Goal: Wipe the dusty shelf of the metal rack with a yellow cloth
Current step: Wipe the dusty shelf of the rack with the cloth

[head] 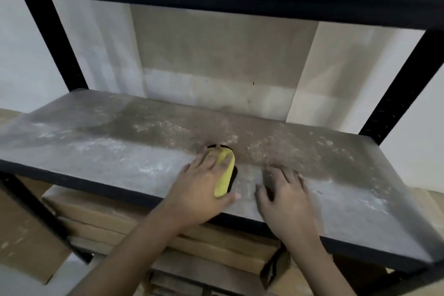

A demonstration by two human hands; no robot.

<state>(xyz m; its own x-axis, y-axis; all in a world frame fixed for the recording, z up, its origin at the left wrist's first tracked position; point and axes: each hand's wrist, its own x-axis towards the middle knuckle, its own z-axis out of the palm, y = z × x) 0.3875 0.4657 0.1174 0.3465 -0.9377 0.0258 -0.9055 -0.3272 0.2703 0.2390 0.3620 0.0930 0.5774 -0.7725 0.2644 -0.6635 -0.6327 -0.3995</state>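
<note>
One cloth: the yellow cloth [224,176] lay bunched on the shelf near its front edge, about mid-width, with a dark backing or shadow showing along its 3 o'clock side.
Left hand: the left hand [204,187] pressed flat on top of the cloth, fingers spread and pointing toward 12 o'clock, thumb stretched toward 3 o'clock beneath the cloth's near end.
Right hand: the right hand [284,196] rested palm-down on the bare shelf just at 3 o'clock of the cloth, fingers splayed, holding nothing; motion blur softened its fingertips.
Shelf: the dusty shelf [101,149] was a grey board with a black front rim; pale dust flecks lay thick from 9 o'clock round to 1 o'clock of the cloth, and a darker band ran along the back half.
Rack: the metal rack [54,38] showed black uprights at 10 o'clock and 2 o'clock of the cloth and a dark upper shelf across the top at 12 o'clock.
Wall: the wall [216,55] behind stood pale, with a greyer panel in its middle.
Below: cardboard boxes [101,218] were stacked flat under the shelf, at 6 to 7 o'clock of the cloth.
</note>
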